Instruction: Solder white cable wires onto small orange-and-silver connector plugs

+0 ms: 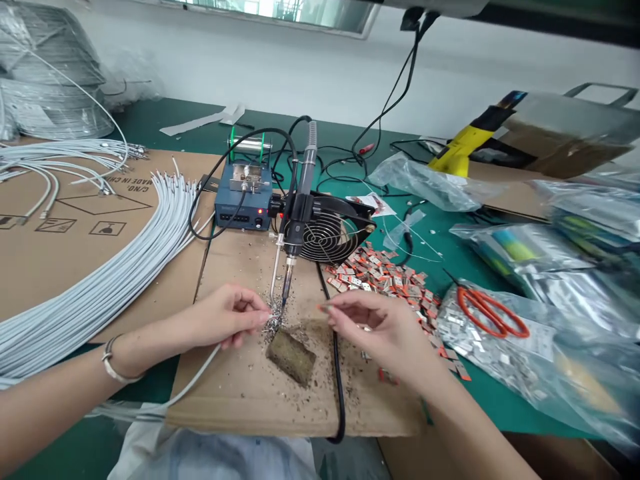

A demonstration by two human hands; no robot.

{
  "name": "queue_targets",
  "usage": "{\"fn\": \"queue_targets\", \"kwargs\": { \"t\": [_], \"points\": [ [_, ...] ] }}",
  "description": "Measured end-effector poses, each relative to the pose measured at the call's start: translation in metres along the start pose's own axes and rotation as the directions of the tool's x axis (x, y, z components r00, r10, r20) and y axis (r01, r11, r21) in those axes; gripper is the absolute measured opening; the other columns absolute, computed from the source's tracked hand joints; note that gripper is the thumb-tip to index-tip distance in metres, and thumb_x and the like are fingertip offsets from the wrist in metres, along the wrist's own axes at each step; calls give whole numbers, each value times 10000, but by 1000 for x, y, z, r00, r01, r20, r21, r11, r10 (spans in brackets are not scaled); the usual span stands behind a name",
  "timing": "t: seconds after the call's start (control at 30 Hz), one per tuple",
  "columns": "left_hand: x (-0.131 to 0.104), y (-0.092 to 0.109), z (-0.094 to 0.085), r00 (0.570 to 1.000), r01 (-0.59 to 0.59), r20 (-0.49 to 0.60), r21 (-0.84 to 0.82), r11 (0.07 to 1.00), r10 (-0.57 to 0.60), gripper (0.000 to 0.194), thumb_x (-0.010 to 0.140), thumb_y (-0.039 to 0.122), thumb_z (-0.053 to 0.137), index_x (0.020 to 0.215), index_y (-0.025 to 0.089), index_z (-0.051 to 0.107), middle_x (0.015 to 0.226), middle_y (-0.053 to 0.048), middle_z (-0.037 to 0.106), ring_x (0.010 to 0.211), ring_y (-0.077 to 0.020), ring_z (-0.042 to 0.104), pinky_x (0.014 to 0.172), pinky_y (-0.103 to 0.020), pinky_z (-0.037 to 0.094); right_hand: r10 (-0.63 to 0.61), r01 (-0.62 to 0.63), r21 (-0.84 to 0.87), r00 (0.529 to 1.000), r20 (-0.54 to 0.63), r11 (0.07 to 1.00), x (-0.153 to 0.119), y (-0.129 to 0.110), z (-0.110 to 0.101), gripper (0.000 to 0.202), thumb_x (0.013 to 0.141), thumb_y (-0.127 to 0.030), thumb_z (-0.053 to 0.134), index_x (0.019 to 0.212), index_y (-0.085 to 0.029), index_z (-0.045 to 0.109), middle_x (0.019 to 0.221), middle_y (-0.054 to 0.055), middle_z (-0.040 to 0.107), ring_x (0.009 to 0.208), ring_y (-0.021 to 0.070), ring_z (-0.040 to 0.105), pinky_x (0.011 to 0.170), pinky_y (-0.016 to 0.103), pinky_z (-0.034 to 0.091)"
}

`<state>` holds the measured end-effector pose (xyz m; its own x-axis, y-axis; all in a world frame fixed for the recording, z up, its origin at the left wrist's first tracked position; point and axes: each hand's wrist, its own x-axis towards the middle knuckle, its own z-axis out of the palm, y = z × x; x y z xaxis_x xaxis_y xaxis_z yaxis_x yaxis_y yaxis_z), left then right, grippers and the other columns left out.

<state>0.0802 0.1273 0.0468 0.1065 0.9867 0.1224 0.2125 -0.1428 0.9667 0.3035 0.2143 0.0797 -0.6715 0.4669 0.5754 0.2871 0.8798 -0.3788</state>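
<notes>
So the thin, round white cable slants up and right over the cardboard, its end near the black pen-shaped soldering iron. Left hand has it pinched; right hand, well apart, pinches a tiny orange-edged piece. Fingers mostly hide the cable's end, and the piece's shape is tough to make out.

On my feed, the cable bundle lies on cardboard at left. I have the soldering iron in front of the fan, the control box left of both. A block lies before the iron, between left hand and right hand. Heaped parts spread behind the right hand; further right, scissors rest on a bag.
</notes>
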Motion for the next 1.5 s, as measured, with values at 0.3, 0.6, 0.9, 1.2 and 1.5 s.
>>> {"fn": "queue_targets", "kwargs": {
  "t": [0.3, 0.6, 0.9, 1.2, 1.5],
  "points": [
    [-1, -2, -1, 1000, -15, -6, -40, 999, 15, 177, 791, 290, 552, 846, 125, 519, 546, 76, 483, 359, -22, 410, 294, -97, 311, -179, 166, -400, 984, 6, 901, 0, -13, 14, 98, 833, -201, 542, 832, -156, 628, 677, 18, 622, 606, 158, 563, 585, 278, 404],
    [-1, -2, -4, 1000, -16, -16, -41, 999, 16, 196, 797, 327, 544, 807, 138, 492, 566, 70, 475, 365, -26, 427, 306, -110, 328, -317, 224, -615, 947, -45, 756, -18, -31, 59, 112, 756, -244, 686, 813, -149, 669, 664, 27, 618, 628, 209, 562, 578, 301, 387],
    [-2, -3, -5, 999, -42, -6, -63, 997, 42, 221, 780, 338, 558, 830, 133, 490, 588, 66, 486, 364, -25, 428, 302, -116, 322, -230, 136, -683, 972, -49, 717, -10, -41, 67, 59, 729, -200, 670, 723, -151, 638, 609, 50, 600, 606, 232, 575, 522, 298, 363],
    [-4, -6, -3, 999, -42, 27, -39, 998, 43, 215, 787, 336, 562, 852, 140, 502, 553, 74, 467, 366, -37, 425, 306, -123, 341, 110, -100, -120, 991, 82, 988, -35, -33, 34, 78, 823, -221, 526, 775, -192, 579, 506, -31, 477, 440, 121, 436, 425, 240, 328],
    [-3, 0, 0, 999, -21, 42, -18, 1000, 22, 183, 785, 288, 578, 848, 117, 561, 477, 85, 439, 347, -32, 391, 309, -111, 319, 228, -305, 414, 947, 226, 858, -16, -24, 29, 138, 815, -300, 570, 804, -165, 545, 689, 11, 548, 510, 89, 476, 438, 201, 412]
  ]
}}
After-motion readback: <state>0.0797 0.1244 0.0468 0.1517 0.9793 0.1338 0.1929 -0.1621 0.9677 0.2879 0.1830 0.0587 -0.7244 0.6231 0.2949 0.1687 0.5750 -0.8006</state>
